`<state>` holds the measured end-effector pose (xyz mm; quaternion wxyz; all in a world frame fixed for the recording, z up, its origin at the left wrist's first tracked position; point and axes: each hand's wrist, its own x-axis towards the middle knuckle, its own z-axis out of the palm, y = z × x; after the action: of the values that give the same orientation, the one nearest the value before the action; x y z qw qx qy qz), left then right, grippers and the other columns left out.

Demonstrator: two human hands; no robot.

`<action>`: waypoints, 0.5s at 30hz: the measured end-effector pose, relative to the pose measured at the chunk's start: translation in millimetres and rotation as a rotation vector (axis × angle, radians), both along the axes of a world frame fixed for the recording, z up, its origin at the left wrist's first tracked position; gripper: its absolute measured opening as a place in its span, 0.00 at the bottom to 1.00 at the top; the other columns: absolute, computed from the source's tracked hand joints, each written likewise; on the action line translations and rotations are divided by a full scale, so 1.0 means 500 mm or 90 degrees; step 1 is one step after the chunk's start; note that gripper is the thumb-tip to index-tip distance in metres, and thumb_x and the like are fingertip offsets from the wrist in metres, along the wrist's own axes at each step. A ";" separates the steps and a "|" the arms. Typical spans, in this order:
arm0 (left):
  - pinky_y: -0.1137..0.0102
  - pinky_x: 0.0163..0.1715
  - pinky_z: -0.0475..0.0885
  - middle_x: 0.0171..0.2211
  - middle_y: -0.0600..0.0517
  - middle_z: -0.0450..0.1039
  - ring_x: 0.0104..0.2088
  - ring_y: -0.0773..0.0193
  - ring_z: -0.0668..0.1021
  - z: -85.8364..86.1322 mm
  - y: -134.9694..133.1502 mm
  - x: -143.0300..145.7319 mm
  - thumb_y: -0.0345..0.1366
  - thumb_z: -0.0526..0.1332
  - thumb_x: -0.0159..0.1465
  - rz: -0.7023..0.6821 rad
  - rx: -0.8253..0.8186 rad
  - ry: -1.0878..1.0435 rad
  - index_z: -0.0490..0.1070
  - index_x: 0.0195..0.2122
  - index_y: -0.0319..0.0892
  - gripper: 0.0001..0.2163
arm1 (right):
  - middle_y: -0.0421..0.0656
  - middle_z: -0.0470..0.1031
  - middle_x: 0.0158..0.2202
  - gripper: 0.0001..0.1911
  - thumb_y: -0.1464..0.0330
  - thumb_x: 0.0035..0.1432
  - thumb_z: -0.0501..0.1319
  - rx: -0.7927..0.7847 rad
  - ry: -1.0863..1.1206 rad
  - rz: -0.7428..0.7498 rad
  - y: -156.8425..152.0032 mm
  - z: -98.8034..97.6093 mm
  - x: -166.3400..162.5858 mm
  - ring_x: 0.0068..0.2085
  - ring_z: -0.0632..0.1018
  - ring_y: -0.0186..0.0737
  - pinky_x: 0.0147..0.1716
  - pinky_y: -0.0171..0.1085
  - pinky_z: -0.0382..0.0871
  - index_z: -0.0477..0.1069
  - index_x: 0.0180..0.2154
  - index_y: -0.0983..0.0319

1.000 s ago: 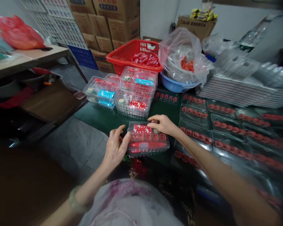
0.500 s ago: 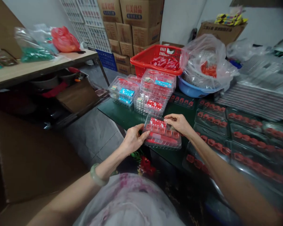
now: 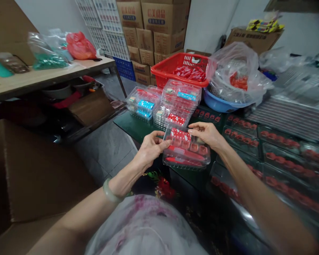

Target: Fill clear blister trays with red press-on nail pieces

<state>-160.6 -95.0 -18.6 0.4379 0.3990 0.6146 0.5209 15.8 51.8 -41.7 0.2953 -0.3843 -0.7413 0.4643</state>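
Note:
A clear plastic box (image 3: 184,162) is held between my two hands at the near edge of the dark green table. Inside it are a red packet with a white pattern, a row of small red pieces and long red items. My left hand (image 3: 152,150) grips its left side, thumb on top. At the far right corner, my right hand (image 3: 208,136) pinches the rim; its fingers partly cover a small pale item. Just behind stand stacked filled boxes (image 3: 172,118), some with red packets and others with blue ones.
Open trays (image 3: 240,138) with rows of red pieces cover the table's right side. Farther back are a red basket (image 3: 159,69) of red packets and a blue basin (image 3: 218,101) under a clear bag. A wooden table (image 3: 90,65) and an open carton (image 3: 42,177) stand left.
The box has come up slightly toward me, with both hands still on it. The whole view has shifted a little, moving the surroundings rightward and down.

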 end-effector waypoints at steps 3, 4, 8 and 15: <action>0.76 0.16 0.58 0.21 0.54 0.66 0.18 0.72 0.66 -0.009 -0.010 0.001 0.43 0.59 0.52 -0.045 0.002 0.084 0.66 0.39 0.38 0.17 | 0.41 0.73 0.25 0.19 0.59 0.42 0.63 0.026 -0.034 0.028 -0.004 0.002 0.005 0.23 0.71 0.32 0.20 0.29 0.61 0.72 0.36 0.63; 0.75 0.18 0.59 0.22 0.54 0.67 0.19 0.71 0.67 -0.019 -0.013 0.001 0.43 0.58 0.52 -0.051 0.003 0.138 0.66 0.40 0.38 0.17 | 0.41 0.73 0.24 0.19 0.59 0.42 0.62 0.033 -0.052 0.031 -0.008 -0.004 0.005 0.23 0.70 0.32 0.20 0.30 0.61 0.72 0.36 0.64; 0.70 0.26 0.64 0.32 0.49 0.66 0.27 0.64 0.70 -0.065 -0.024 0.005 0.47 0.58 0.50 0.013 0.006 0.420 0.69 0.38 0.40 0.19 | 0.42 0.73 0.25 0.16 0.60 0.44 0.61 0.103 -0.134 0.003 -0.030 -0.032 -0.003 0.26 0.72 0.35 0.26 0.33 0.64 0.73 0.34 0.63; 0.68 0.27 0.65 0.36 0.48 0.65 0.28 0.63 0.70 -0.025 0.015 -0.051 0.48 0.55 0.53 0.072 0.095 0.468 0.64 0.44 0.40 0.21 | 0.44 0.73 0.28 0.18 0.56 0.48 0.55 0.236 -0.155 -0.132 -0.004 0.001 -0.007 0.30 0.72 0.38 0.29 0.35 0.64 0.72 0.35 0.61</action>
<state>-185.9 -87.5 -30.9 0.1284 0.5557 0.7120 0.4095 12.1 49.8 -41.2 0.3158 -0.4506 -0.8005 0.2377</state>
